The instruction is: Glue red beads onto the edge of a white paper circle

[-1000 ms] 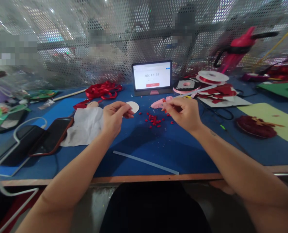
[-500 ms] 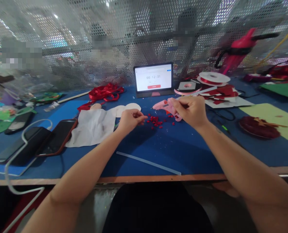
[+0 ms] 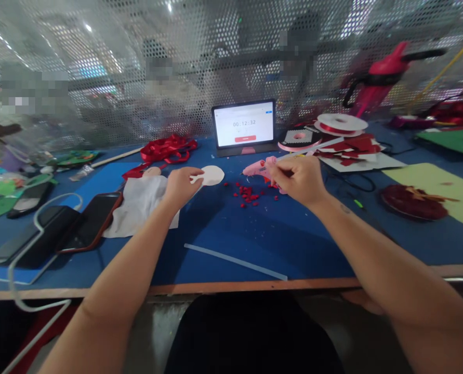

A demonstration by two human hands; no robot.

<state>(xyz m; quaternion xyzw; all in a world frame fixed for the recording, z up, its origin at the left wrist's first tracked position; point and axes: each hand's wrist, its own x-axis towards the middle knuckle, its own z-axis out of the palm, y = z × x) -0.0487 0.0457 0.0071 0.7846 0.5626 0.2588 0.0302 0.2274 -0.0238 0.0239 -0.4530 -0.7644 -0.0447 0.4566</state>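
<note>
Right along the near edge of the blue table there's a clear, slim stick lying at a bit of a slant. Over on the left, a phone in a brown case sits next to a wrinkled white cloth, part of which is under the person's left forearm.

The left hand is just past that, fingers bent, thumb and fingertips up against the near-left side of a flat, rounded white piece. Can't really tell if they're pinching it or only touching it. In the middle there's a loose scatter of little red bits.

The right hand is half curled, thumb and fingertips close together, right in front of the back end of a pink glue gun. Honestly can't tell if it's clamped on the gun; the nozzle points left. Way off to the right is a dark red, rounded thing.

Farther back: tangled red ribbon on the left, a tablet reading 00:12:32, a white spool right of it, then perforated mesh behind everything.
</note>
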